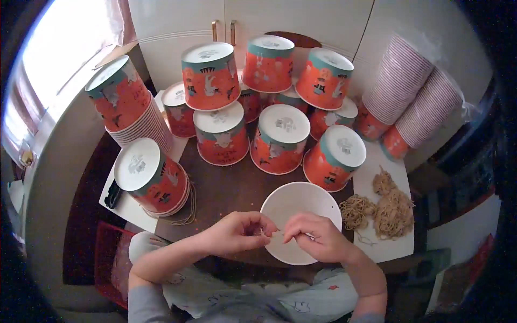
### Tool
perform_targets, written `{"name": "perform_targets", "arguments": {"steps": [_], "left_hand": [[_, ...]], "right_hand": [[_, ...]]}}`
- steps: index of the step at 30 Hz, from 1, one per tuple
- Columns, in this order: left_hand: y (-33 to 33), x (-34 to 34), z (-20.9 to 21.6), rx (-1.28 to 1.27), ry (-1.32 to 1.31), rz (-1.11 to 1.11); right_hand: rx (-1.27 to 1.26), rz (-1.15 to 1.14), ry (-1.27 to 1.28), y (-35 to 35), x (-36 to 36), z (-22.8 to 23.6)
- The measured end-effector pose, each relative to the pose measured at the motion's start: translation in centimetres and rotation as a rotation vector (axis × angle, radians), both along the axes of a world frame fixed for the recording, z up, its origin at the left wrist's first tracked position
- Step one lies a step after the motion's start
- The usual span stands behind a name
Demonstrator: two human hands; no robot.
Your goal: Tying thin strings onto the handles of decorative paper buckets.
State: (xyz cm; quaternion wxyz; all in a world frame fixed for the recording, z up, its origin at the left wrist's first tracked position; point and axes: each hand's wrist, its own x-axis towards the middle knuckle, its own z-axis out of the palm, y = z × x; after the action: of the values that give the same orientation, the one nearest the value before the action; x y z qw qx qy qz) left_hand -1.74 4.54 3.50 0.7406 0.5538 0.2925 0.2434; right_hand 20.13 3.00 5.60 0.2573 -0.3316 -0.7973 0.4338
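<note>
Two bare hands meet over a white bucket (301,198) at the near edge of the brown surface (215,189). Its round mouth faces up toward the head camera, so its long axis runs nearly along the line of sight, and any slight lean is hard to judge.

Taking that bucket as the clock's centre, the left hand (245,231) comes in from nine o'clock, fingertips pointing to three, pinched on a thin pale strand (277,233) near the eight o'clock rim. The strand is too small for its direction to be certain. The right hand (315,237) lies over the mouth, fingers curled and pointing to nine; I cannot tell whether they grip the strand.

At three o'clock lie tan twine bundles (396,212). Between ten and one stand upside-down orange buckets (280,141), some raised on others, bases up. Between nine and ten sits a bucket stack (156,180), twine loops (192,207) beside its lower rim. Nested bucket stacks (401,81) lean at one o'clock.
</note>
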Motion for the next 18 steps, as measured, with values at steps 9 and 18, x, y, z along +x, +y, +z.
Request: {"name": "perform_targets", "arguments": {"steps": [9, 18], "left_hand": [[-0.3, 0.0, -0.9, 0.509, 0.142, -0.016], [-0.1, -0.6, 0.2, 0.028, 0.132, -0.023]], "right_hand": [[0.192, -0.087, 0.017, -0.6, -1.0, -0.3], [0.513, -0.209, -0.187, -0.7, -2.0, -1.5]]}}
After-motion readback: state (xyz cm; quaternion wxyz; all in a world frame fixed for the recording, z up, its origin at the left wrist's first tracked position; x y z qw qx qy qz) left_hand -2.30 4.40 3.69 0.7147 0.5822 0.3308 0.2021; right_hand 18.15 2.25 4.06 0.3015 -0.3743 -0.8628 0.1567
